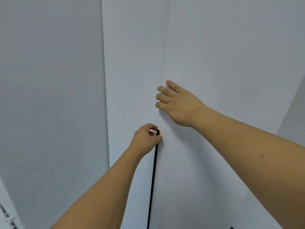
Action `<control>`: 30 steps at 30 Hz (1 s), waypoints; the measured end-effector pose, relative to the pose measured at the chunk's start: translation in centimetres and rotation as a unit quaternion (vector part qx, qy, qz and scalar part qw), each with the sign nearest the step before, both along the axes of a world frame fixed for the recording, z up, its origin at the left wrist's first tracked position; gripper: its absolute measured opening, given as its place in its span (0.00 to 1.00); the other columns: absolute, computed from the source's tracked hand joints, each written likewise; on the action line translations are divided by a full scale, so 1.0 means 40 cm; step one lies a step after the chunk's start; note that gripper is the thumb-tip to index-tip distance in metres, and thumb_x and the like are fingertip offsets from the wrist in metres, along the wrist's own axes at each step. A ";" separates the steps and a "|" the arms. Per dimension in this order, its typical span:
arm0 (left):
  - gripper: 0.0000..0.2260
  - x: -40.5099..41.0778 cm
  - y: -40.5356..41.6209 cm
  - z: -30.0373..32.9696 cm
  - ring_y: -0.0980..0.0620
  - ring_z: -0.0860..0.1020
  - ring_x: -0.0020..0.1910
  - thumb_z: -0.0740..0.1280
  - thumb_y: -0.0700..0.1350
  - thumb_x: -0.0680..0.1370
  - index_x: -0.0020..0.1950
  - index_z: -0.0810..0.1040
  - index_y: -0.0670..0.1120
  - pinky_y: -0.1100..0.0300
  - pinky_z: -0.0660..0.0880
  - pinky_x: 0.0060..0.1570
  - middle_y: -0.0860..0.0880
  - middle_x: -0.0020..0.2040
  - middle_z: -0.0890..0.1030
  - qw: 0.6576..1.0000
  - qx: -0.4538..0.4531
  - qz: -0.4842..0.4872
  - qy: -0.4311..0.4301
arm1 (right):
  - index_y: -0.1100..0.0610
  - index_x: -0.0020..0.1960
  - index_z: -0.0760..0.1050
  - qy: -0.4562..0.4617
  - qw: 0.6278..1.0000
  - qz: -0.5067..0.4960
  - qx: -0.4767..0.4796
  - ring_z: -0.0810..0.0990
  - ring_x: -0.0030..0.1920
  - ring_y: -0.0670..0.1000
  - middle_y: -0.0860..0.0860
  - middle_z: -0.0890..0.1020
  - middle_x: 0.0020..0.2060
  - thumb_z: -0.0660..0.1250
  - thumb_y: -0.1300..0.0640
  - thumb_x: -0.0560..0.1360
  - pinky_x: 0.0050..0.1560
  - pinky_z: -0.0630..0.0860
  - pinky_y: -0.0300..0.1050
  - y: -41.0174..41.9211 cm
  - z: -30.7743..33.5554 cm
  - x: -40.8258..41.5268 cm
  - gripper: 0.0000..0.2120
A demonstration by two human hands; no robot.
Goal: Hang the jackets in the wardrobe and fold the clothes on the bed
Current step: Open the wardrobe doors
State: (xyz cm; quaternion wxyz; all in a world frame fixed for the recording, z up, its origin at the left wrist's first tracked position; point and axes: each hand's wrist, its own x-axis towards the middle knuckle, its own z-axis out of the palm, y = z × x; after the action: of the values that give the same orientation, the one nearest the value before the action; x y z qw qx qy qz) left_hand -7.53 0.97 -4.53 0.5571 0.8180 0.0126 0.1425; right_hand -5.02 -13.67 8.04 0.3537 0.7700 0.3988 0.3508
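Observation:
I face two white wardrobe doors at close range. The left door and the right door meet at a seam that widens into a dark gap lower down. My left hand has its fingers curled round the left door's edge at the top of that gap. My right hand grips the right door's edge higher up, fingertips tucked behind it and thumb flat on the panel. No jackets, clothes or bed are in view.
A plain white wall or side panel fills the left of the view. Another grey-white surface shows at the far right. Something dark and blurred sits at the bottom left corner.

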 end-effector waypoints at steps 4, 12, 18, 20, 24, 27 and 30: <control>0.05 -0.126 -0.006 -0.002 0.54 0.79 0.40 0.72 0.45 0.73 0.48 0.84 0.50 0.60 0.77 0.42 0.50 0.45 0.84 0.999 -0.020 -0.035 0.008 | 0.55 0.69 0.66 -0.003 1.000 0.015 -0.002 0.51 0.76 0.55 0.51 0.65 0.70 0.46 0.61 0.80 0.77 0.39 0.56 -0.026 -0.001 -0.114 0.20; 0.10 -0.357 -0.104 -0.009 0.52 0.83 0.41 0.79 0.48 0.68 0.44 0.83 0.46 0.58 0.80 0.46 0.50 0.41 0.85 1.000 0.002 -0.010 0.004 | 0.55 0.69 0.67 -0.038 0.998 0.050 0.000 0.55 0.75 0.55 0.50 0.66 0.68 0.48 0.56 0.83 0.77 0.41 0.56 -0.144 -0.009 -0.331 0.18; 0.23 -0.472 -0.208 -0.003 0.53 0.77 0.35 0.81 0.54 0.62 0.46 0.80 0.41 0.60 0.75 0.35 0.48 0.37 0.80 0.999 0.046 -0.010 0.002 | 0.55 0.66 0.71 -0.085 0.992 0.087 -0.022 0.64 0.72 0.55 0.49 0.72 0.64 0.54 0.51 0.82 0.77 0.48 0.57 -0.271 0.008 -0.463 0.17; 0.23 -0.496 -0.240 -0.008 0.54 0.77 0.34 0.80 0.57 0.62 0.45 0.80 0.42 0.62 0.74 0.34 0.49 0.37 0.80 0.998 0.062 -0.031 0.004 | 0.55 0.64 0.73 -0.093 0.990 0.105 -0.023 0.67 0.71 0.55 0.50 0.74 0.63 0.57 0.50 0.81 0.77 0.52 0.58 -0.315 0.008 -0.495 0.16; 0.19 -0.535 -0.302 -0.029 0.59 0.79 0.39 0.77 0.63 0.64 0.41 0.74 0.53 0.68 0.73 0.35 0.58 0.39 0.78 0.995 0.095 -0.037 -0.012 | 0.56 0.63 0.76 -0.096 0.986 0.135 -0.003 0.68 0.71 0.58 0.55 0.75 0.63 0.63 0.52 0.79 0.75 0.57 0.61 -0.389 0.002 -0.542 0.14; 0.18 -0.552 -0.352 -0.035 0.60 0.76 0.32 0.75 0.65 0.65 0.35 0.71 0.56 0.70 0.73 0.31 0.56 0.35 0.76 0.989 0.141 -0.026 -0.033 | 0.56 0.64 0.74 -0.099 0.986 0.131 -0.004 0.67 0.71 0.60 0.57 0.74 0.64 0.64 0.52 0.79 0.75 0.56 0.62 -0.436 0.001 -0.572 0.15; 0.21 -0.568 -0.399 -0.041 0.58 0.76 0.27 0.74 0.65 0.65 0.33 0.76 0.48 0.67 0.71 0.26 0.52 0.28 0.75 0.987 0.155 -0.014 -0.040 | 0.56 0.66 0.73 -0.095 0.990 0.104 -0.005 0.65 0.72 0.61 0.58 0.73 0.65 0.64 0.52 0.79 0.75 0.54 0.62 -0.478 -0.003 -0.602 0.17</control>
State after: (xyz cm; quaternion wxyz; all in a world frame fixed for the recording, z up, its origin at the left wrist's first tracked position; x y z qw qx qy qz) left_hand -30.26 -14.98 -6.16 0.4253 0.8885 -0.0435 0.1670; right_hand -29.10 -32.77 7.94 0.3549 0.6856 0.4432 0.4556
